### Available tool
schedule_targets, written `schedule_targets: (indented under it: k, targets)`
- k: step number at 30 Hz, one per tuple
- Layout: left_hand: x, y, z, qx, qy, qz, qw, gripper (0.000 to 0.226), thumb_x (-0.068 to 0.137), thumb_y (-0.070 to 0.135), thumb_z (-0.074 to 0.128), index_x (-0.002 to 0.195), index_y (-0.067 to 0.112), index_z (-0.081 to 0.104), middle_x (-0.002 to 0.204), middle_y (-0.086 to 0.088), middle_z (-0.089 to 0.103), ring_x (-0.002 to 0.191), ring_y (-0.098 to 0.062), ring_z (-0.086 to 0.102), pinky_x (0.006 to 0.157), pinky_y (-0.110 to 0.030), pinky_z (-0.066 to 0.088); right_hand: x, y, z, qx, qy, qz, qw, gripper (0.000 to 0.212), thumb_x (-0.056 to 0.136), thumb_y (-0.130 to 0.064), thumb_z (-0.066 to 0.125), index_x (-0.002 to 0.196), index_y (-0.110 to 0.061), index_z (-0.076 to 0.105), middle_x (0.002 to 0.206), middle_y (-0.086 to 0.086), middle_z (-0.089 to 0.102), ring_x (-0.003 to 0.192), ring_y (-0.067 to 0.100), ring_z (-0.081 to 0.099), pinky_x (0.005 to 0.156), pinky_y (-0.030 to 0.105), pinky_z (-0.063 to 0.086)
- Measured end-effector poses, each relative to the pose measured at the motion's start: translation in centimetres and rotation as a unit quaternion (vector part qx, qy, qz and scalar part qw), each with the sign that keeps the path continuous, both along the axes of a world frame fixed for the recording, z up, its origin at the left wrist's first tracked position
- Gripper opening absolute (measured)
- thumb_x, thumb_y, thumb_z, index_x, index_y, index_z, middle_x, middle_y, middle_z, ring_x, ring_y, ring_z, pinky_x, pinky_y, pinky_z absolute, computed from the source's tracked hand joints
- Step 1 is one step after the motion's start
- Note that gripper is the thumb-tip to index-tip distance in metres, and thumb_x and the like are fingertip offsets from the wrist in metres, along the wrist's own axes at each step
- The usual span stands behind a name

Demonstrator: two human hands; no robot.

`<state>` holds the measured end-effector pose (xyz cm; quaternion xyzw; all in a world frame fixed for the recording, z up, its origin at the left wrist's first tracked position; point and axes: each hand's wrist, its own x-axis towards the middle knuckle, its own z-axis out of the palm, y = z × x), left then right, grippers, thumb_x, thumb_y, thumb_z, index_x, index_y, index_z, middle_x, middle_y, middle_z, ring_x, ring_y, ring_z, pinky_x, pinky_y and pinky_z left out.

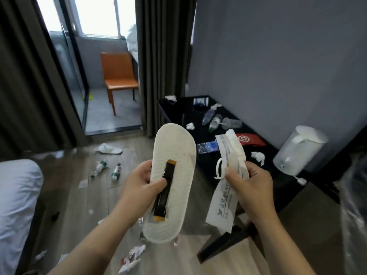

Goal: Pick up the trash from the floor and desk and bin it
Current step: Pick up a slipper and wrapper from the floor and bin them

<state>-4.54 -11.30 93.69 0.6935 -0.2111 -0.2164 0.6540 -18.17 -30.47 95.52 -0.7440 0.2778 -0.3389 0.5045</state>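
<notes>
Left hand (139, 187) grips slipper (174, 147) at frame centre, sole toward camera, long axis near vertical, upper end leaning slightly right. Thumb pins black sachet (168, 173) lengthwise on the sole. Right hand (250, 183) grips second slipper (234, 147) and bag (220, 205) beside the worktop (200, 133).

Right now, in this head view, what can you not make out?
- Head view: print on the white bag, blurred and partly covered by the right hand.
- Head view: upper side of the slipper in the left hand, turned away from the camera.
- Head view: clear plastic at right, cut off by the frame edge; bin or not, unclear.
- Head view: labels of the bottles on the desk, too small.
</notes>
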Motion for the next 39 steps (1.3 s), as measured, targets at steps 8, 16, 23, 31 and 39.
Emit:
schedule_targets:
  k: [8, 16, 23, 31, 39]
  targets:
    - [-7.0, -4.5, 9.4, -0.059, -0.097, -0.072, 0.991, 0.035, 0.072, 0.005, 0.063, 0.097, 0.029, 0.069, 0.093, -0.002, 0.075, 0.088, -0.023, 0.072, 0.080, -0.047, 0.058, -10.9, -1.6, 9.1, -0.084, -0.039, -0.113, 0.989, 0.008, 0.079, -0.017, 0.070, 0.073, -0.013, 0.067, 0.065, 0.003, 0.067, 0.052, 0.018, 0.061, 0.045, 0.034, 0.051]
    - [-14.0, -6.3, 14.3, -0.083, -0.148, -0.237, 0.956, 0.038, 0.061, 0.027, 0.063, 0.098, 0.034, 0.068, 0.090, 0.002, 0.076, 0.084, -0.019, 0.072, 0.079, -0.047, 0.056, -23.3, 3.2, 11.8, -0.110, -0.063, -0.282, 0.951, 0.017, 0.074, -0.024, 0.070, 0.076, -0.007, 0.067, 0.067, 0.014, 0.066, 0.057, 0.032, 0.059, 0.047, 0.041, 0.046]
    - [-25.1, -7.0, 13.0, -0.128, -0.086, -0.458, 0.876, 0.036, 0.083, 0.000, 0.064, 0.105, 0.028, 0.067, 0.096, -0.001, 0.076, 0.090, -0.020, 0.073, 0.076, -0.035, 0.059, -37.3, 12.6, 11.9, -0.118, -0.005, -0.477, 0.871, 0.009, 0.078, -0.018, 0.069, 0.070, -0.020, 0.070, 0.067, 0.000, 0.070, 0.056, 0.018, 0.063, 0.048, 0.033, 0.048]
    - [-43.0, -5.8, 13.0, -0.167, -0.021, -0.633, 0.756, 0.041, 0.085, -0.016, 0.053, 0.112, 0.014, 0.063, 0.101, -0.005, 0.075, 0.095, -0.019, 0.071, 0.074, -0.024, 0.057, -53.3, 24.5, 11.9, -0.123, 0.005, -0.654, 0.746, 0.016, 0.078, -0.013, 0.067, 0.065, -0.007, 0.061, 0.052, -0.003, 0.054, 0.045, 0.008, 0.044, 0.039, 0.021, 0.036]
    - [-62.7, -0.9, 12.9, -0.168, 0.036, -0.725, 0.666, 0.042, 0.085, -0.018, 0.050, 0.105, 0.015, 0.067, 0.092, -0.008, 0.076, 0.083, -0.020, 0.073, 0.065, -0.026, 0.057, -68.5, 36.2, 11.7, -0.133, 0.037, -0.763, 0.632, 0.018, 0.079, -0.018, 0.067, 0.072, -0.002, 0.063, 0.069, 0.019, 0.062, 0.053, 0.028, 0.053, 0.050, 0.036, 0.043]
